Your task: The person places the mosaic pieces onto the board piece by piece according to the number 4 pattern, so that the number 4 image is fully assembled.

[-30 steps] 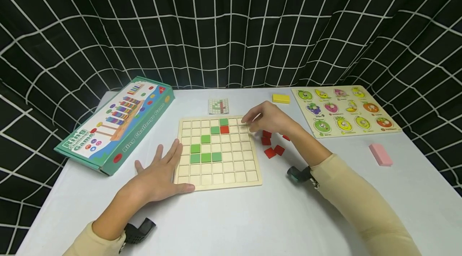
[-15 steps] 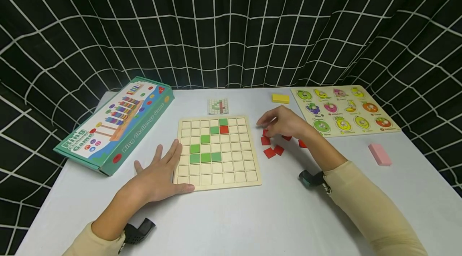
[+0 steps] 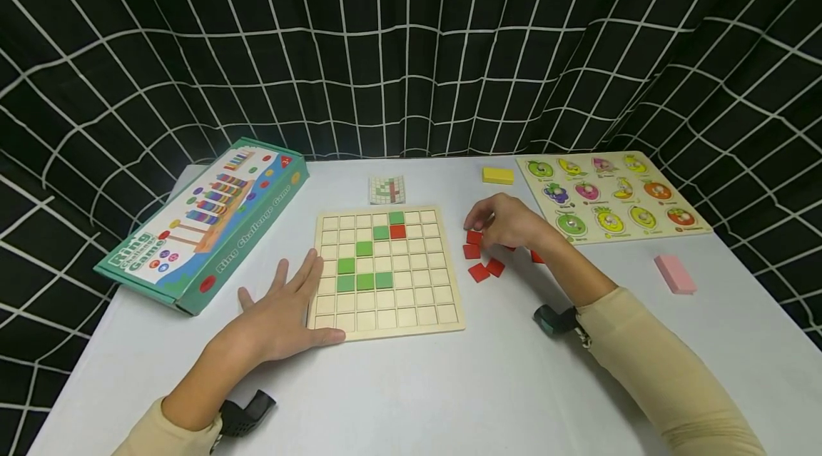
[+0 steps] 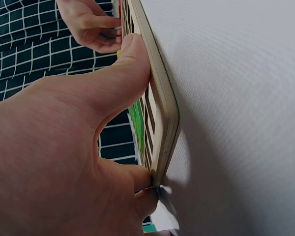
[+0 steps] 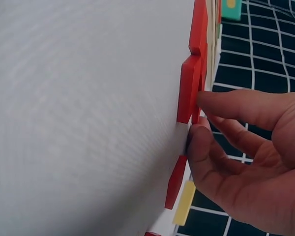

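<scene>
My left hand (image 3: 277, 317) rests spread along the left edge of a wooden grid board (image 3: 411, 317), its thumb on the near edge. In the left wrist view the thumb (image 4: 130, 61) presses the board's rim. Several green tiles (image 3: 364, 281) and one red tile (image 3: 398, 231) lie in the board's squares. To the right of the board, my right hand (image 3: 510, 220) is lowered among several loose red tiles. Its thumb and a finger are at opposite sides of a red tile (image 3: 474, 237), pinching it at the table. In the right wrist view the thumb (image 5: 236, 104) touches red.
Behind the board lies a small pattern card (image 3: 387, 190). A green game box (image 3: 205, 220) is at the left, a fruit puzzle board (image 3: 610, 195) at the right. A yellow block (image 3: 498, 175) and a pink block (image 3: 676, 275) lie on the white table. A black gridded curtain surrounds it.
My right hand has moved right and nearer from the board's right edge to the loose red tiles, its fingers coming down around one. The left hand has stayed in place.
</scene>
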Demonstrator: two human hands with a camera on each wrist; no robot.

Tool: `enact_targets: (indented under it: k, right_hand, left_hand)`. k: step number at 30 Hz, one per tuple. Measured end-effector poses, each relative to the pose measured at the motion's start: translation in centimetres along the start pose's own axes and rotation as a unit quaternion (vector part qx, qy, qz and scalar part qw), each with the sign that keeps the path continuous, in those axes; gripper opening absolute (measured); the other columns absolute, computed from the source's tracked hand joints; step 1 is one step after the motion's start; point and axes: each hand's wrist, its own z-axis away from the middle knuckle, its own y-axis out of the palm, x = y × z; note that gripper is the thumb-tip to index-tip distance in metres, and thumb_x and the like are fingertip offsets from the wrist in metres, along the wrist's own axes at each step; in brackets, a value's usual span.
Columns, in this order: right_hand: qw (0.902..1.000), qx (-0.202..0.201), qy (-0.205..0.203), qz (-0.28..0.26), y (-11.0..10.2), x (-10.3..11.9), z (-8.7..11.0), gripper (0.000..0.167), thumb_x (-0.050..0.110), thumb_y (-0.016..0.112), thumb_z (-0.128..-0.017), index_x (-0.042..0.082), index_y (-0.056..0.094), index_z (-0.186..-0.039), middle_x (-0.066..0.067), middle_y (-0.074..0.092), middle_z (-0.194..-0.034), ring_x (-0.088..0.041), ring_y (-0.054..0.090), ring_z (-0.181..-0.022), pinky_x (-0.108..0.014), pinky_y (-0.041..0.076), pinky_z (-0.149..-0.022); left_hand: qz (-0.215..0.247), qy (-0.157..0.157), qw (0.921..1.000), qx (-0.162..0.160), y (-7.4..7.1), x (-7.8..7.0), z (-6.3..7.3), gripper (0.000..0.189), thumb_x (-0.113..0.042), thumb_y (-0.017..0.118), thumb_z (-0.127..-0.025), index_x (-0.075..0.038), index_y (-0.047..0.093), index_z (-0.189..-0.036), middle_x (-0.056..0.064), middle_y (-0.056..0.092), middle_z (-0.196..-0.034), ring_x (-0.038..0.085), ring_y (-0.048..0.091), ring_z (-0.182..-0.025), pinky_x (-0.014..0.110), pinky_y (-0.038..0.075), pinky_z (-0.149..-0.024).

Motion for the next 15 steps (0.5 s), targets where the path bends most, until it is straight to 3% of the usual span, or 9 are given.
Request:
enact_targets:
  k: [15]
  right_hand:
    - [0.9996, -0.023, -0.014, 0.005, 0.02, -0.01, -0.29, 0.029, -0.005, 0.077, -0.078, 0.007, 0.08, -0.104, -0.011, 0.069, -0.096, -0.026, 0.059, -0.089, -0.029, 0.05, -0.067]
  left_hand:
    - [0.003, 0.001, 1.0, 0.0, 0.04, 0.11, -0.06, 0.128, -0.078, 0.07, -0.08, -0.01, 0.007, -0.168, 0.008, -0.001, -0.177, 0.054, -0.001, -0.158, 0.095, -0.001, -0.098]
